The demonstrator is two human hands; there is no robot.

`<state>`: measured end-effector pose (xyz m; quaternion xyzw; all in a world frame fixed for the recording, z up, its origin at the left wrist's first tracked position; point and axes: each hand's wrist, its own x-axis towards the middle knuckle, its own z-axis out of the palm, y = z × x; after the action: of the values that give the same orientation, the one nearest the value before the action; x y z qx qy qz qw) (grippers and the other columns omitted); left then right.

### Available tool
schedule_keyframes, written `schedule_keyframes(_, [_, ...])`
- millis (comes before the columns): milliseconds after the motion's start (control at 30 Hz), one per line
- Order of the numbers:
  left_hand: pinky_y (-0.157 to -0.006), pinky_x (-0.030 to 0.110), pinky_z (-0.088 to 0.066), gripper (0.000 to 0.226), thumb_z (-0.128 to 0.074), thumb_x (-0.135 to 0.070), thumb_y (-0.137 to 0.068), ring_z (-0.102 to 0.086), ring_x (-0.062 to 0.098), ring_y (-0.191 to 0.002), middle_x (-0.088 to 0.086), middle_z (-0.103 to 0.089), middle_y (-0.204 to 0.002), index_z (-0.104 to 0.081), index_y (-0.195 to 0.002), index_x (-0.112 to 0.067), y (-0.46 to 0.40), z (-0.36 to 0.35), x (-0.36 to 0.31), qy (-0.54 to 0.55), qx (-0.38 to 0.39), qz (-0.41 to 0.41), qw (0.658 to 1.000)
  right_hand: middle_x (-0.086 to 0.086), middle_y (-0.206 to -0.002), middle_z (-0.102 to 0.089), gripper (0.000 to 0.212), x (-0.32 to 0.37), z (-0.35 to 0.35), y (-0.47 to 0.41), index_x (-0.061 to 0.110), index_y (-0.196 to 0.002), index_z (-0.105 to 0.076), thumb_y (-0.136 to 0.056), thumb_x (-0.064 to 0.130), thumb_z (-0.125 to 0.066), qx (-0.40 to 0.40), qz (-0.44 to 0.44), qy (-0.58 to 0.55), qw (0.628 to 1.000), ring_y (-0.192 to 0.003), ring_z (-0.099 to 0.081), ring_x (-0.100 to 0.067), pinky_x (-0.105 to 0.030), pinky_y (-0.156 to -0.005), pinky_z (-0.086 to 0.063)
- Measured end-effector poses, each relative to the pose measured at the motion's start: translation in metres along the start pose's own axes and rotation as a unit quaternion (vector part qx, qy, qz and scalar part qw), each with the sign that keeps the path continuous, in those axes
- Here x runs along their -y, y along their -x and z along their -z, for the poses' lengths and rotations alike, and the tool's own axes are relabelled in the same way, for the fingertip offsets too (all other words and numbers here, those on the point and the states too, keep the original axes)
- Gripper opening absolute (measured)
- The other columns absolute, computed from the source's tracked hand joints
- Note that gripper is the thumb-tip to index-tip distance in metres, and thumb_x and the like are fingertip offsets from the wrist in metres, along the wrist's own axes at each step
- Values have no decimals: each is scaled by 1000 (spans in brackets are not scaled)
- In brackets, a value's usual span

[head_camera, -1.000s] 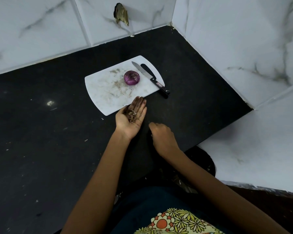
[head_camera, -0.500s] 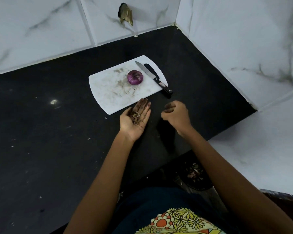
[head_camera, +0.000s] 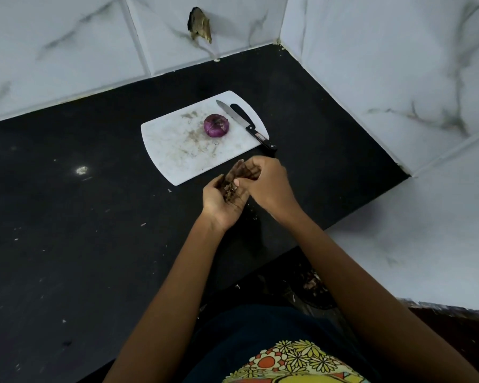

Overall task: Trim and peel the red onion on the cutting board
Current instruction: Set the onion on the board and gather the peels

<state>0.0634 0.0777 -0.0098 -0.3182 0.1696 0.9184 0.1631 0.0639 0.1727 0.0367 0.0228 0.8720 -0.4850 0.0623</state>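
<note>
A purple-red onion (head_camera: 216, 125) sits on the right half of the white cutting board (head_camera: 174, 150), with dirt smears beside it. A black-handled knife (head_camera: 246, 125) lies along the board's right edge, its handle poking off the near corner. In front of the board my left hand (head_camera: 221, 200) is held palm up, cupping a small heap of brown onion scraps (head_camera: 229, 190). My right hand (head_camera: 266, 183) is over that palm, its curled fingertips pinching at the scraps. Neither hand touches the onion or the knife.
The black countertop (head_camera: 67, 217) carries scattered crumbs and ends at white marble walls behind and to the right. A dark bin with peelings (head_camera: 313, 286) shows below the counter's front edge at the right. A broken hole (head_camera: 199, 23) marks the back wall.
My right hand rose from the counter edge and moved left over my left palm, onto the scraps. My left hand stayed palm up with the scraps.
</note>
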Motion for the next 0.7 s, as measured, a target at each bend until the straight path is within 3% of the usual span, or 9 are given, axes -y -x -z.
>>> schedule_keyframes(133, [-60,28,-55,65,-26,-19,-100,-71,20,-60,9,-71,-67,-73,-58,-3,1,0,4,-26,6,5,1000,7,-88,-65,17,-1,2,6,9,-102,-68,-91,10,-55,-1,5,-8,1000,-78,-58,2,-2,-70,-45])
schedule_keyframes(233, [-62,26,-57,61,-29,-20,-100,-70,20,-64,9,-71,-70,-73,-60,-5,2,-2,8,-37,2,4,999,-3,-113,-62,25,-5,-3,11,9,-113,-63,-94,10,-47,-13,2,-25,1000,-107,-57,-13,-26,-96,-47])
schedule_keyframes(300, [-71,28,-55,53,-31,-21,-100,-69,20,-71,9,-71,-74,-72,-71,-5,2,-5,14,-44,-4,1,999,-6,-128,-54,33,-10,-4,16,8,-123,-58,-94,6,-43,-27,-4,-45,999,-123,-47,-19,-36,-106,-39])
schedule_keyframes(433, [-89,30,-49,41,-32,-27,-101,-64,22,-94,11,-69,-99,-66,-99,-4,6,-25,40,-71,19,8,997,-4,-151,-34,43,-24,6,30,9,-140,-41,-98,5,-36,-63,-50,-119,990,-140,-28,-13,-30,-117,-22])
schedule_keyframes(600, [-110,36,-36,48,-30,-35,-101,-57,26,-115,13,-65,-116,-62,-117,-3,5,-48,100,-118,53,67,989,-2,-155,-26,44,-52,37,47,9,-142,-38,-98,3,-34,-186,-92,-178,962,-144,-16,-9,-37,-121,-13])
schedule_keyframes(700, [-112,34,-33,56,-26,-41,-102,-52,25,-123,10,-63,-120,-53,-130,-1,1,-56,142,-194,65,107,973,-3,-156,-23,44,-76,61,58,8,-143,-35,-99,6,-34,-245,-126,-185,943,-145,-13,-9,-39,-121,-10])
